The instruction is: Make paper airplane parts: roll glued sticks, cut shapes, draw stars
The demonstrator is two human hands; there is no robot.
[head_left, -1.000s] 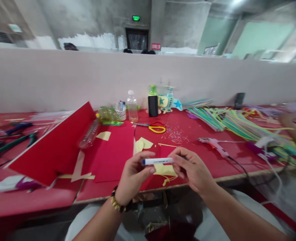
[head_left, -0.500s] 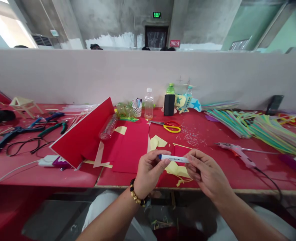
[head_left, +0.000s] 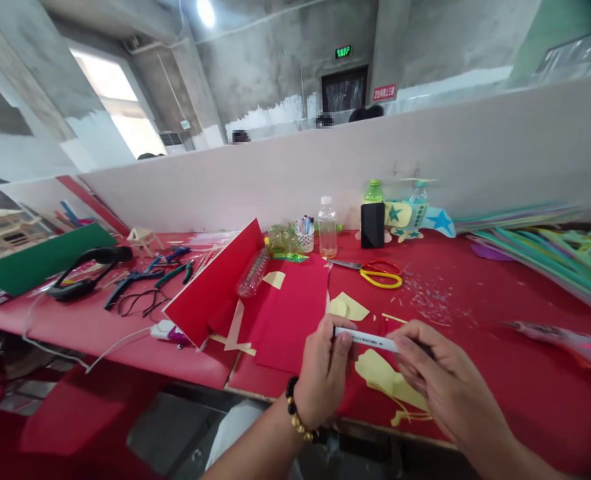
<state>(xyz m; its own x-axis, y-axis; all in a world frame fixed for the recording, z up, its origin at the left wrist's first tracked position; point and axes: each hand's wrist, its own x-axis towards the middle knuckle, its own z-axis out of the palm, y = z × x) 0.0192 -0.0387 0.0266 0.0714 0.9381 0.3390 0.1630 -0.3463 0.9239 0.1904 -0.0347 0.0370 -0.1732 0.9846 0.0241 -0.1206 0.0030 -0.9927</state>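
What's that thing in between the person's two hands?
In the head view, a white marker spans the gap between the left hand and the right hand, one end in each.

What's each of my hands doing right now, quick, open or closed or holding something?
Left hand: closed, holding one end of the white marker.
Right hand: closed, holding the other end of the same marker.

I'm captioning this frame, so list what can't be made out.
Head view throughout:
Printing on the marker: too small, blurred.
Marker's right part: covered by the right hand.
Glue gun: rear cut off by the right edge.
Green-capped bottle: lower part hidden by the black slab.
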